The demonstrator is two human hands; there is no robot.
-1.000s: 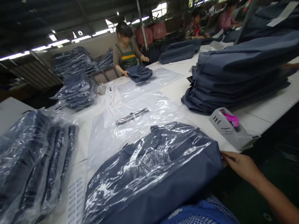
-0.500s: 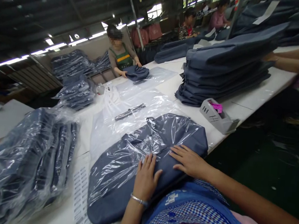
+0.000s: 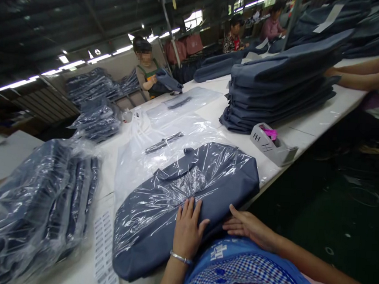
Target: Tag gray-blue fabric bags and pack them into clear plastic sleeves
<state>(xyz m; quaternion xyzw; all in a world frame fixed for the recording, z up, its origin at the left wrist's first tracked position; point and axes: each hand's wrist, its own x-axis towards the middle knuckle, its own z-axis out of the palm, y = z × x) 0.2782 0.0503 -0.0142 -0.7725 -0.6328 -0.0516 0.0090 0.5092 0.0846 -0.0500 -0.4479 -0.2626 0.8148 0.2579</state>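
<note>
A dark blue fabric bag (image 3: 156,227) lies flat on the table right in front of me, with shiny clear plastic (image 3: 186,183) bunched at its middle. My left hand (image 3: 188,227), with a silver bangle at the wrist, rests palm down on the bag, fingers stretched out. At the bag's near edge is my right hand (image 3: 250,227), turned sideways with thumb raised and fingers extended; whether it touches the bag I cannot tell. Beyond the bag, clear plastic sheets (image 3: 131,163) carry a bundle of dark strips (image 3: 164,142).
Plastic-wrapped blue bags (image 3: 40,200) stand at left beside a label sheet (image 3: 106,249). A stack of blue bags (image 3: 279,79) and a grey tape dispenser (image 3: 271,144) stand at right. Across the table a co-worker (image 3: 145,70) holds a blue bag; another person's arms (image 3: 361,79) reach in from the right.
My right hand has slid off the bag's top to its near edge and turned sideways. My left hand stays on the bag. The co-worker across the table has lifted a blue bag.
</note>
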